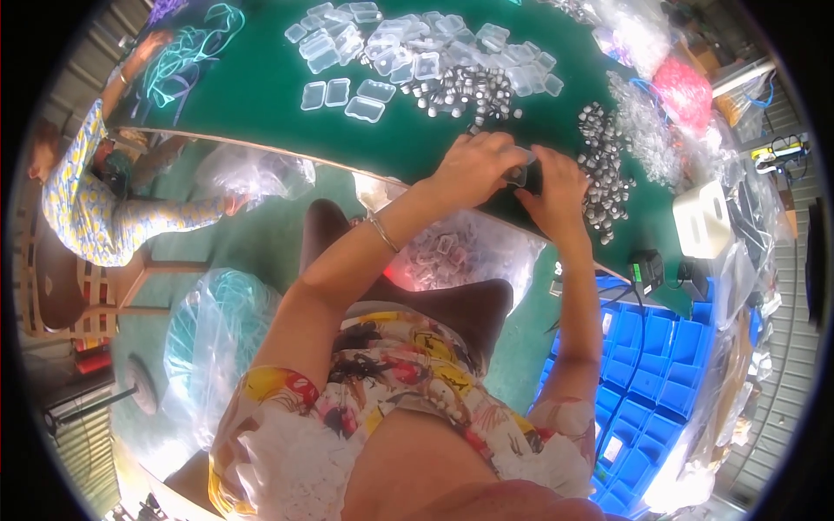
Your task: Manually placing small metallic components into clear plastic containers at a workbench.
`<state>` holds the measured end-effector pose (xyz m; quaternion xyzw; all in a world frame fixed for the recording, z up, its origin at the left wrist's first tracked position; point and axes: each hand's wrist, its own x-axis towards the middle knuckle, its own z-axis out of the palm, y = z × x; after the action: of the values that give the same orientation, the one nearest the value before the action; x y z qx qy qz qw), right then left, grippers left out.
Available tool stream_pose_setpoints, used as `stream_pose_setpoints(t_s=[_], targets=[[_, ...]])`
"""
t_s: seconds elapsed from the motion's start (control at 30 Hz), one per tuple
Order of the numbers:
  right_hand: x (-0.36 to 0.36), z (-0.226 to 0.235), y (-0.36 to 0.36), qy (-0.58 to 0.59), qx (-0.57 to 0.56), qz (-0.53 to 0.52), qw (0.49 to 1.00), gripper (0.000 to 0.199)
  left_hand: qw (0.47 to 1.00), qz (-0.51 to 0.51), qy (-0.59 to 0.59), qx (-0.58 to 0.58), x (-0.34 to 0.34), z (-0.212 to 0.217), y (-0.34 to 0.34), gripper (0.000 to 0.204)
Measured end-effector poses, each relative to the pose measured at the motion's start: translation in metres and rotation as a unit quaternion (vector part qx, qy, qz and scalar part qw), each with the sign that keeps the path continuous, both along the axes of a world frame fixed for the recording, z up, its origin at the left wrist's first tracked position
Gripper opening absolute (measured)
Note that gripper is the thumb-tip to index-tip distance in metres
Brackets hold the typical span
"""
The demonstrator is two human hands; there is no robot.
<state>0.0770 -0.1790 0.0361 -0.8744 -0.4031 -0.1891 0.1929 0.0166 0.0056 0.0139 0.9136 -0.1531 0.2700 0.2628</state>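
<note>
A small clear plastic case (518,174) with something dark in it is held over the table's near edge. Its left side is gripped by my left hand (476,167), fingers and thumb bent together. My right hand (561,189) curls around the other side, fingertips at the top and thumb below. My fingers hide part of the case. Just beyond my hands lies a heap of small black-and-white round pieces (469,92). Several clear plastic cases (365,109) stand open to its left, and more are piled (417,43) behind. A second heap of round pieces (604,169) lies right of my right hand.
Clear plastic bags (647,122) and a pink bag (684,89) crowd the green table's (261,104) right side. A white container (700,219) stands there too. Blue bins (647,365) are below right. An open bag of pieces (447,256) hangs by my lap. Another person (100,200) handles teal straps (187,65) at left.
</note>
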Motion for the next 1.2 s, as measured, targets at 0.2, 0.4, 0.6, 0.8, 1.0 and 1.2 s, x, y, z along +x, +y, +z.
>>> stream_pose_setpoints(t_s=[0.2, 0.4, 0.6, 0.8, 1.0, 1.2], targets=[[0.026, 0.0, 0.003, 0.045, 0.002, 0.088, 0.995, 0.051, 0.994, -0.019, -0.053, -0.097, 0.007, -0.011, 0.0, 0.036], [0.034, -0.003, 0.016, 0.066, 0.064, 0.189, 0.978, 0.026, 0.991, 0.001, -0.048, -0.124, 0.007, -0.014, 0.011, 0.029], [0.04, 0.004, 0.026, 0.158, 0.051, 0.236, 0.957, 0.02, 0.968, 0.005, 0.007, -0.25, -0.002, -0.012, 0.016, 0.016], [0.127, -0.008, 0.057, -0.032, 0.069, 0.033, 0.997, 0.055, 0.976, -0.017, -0.029, -0.214, -0.044, -0.012, 0.004, 0.026], [0.165, -0.034, 0.082, 0.024, -0.003, -0.092, 0.995, 0.05, 0.983, -0.135, 0.084, -0.088, -0.09, -0.079, -0.033, 0.033], [0.163, -0.018, 0.038, -0.114, 0.097, -0.106, 0.983, 0.025, 0.997, 0.028, -0.043, -0.061, -0.058, -0.028, -0.009, 0.028]])
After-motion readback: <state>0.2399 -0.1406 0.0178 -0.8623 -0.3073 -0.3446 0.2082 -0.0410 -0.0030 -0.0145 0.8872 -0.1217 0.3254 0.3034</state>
